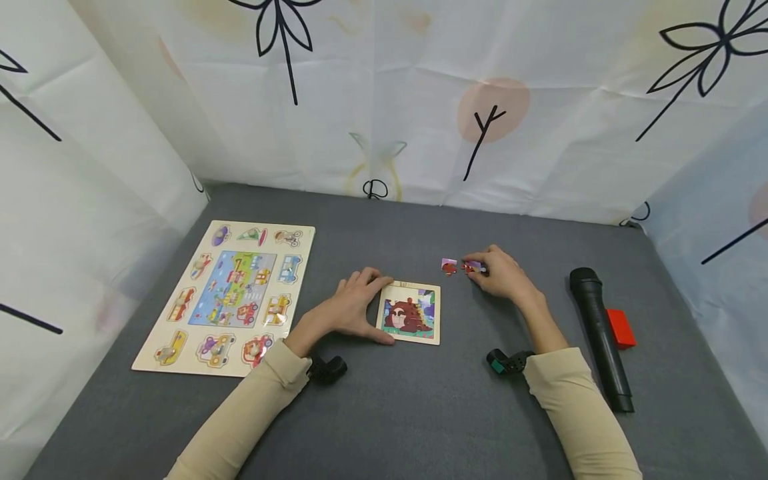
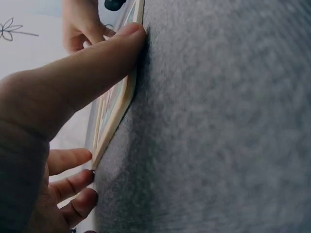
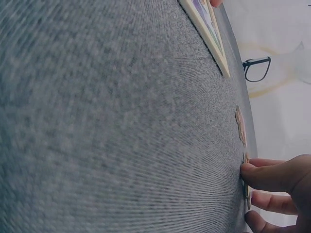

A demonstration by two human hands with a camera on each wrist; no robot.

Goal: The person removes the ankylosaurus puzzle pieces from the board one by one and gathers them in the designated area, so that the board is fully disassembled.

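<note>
A small square jigsaw puzzle [image 1: 410,313] with a light wooden rim lies flat on the table, showing a red-brown animal picture. My left hand [image 1: 354,305] holds it at its left side, with the thumb [image 2: 119,46] at the near edge and fingertips at the far corner. To the right, my right hand [image 1: 498,272] pinches a loose puzzle piece [image 1: 472,267] at the table surface; the fingers partly cover it. Just left of that lies another loose piece [image 1: 449,267], also seen as a thin puzzle piece [image 3: 241,126] in the right wrist view.
A large wooden board [image 1: 225,297] with vehicle pictures lies at the left, partly under the left forearm. At the right lie a black microphone [image 1: 602,340] and a red block [image 1: 621,329]. White patterned cloth [image 1: 408,100] rises behind the grey table [image 1: 420,413].
</note>
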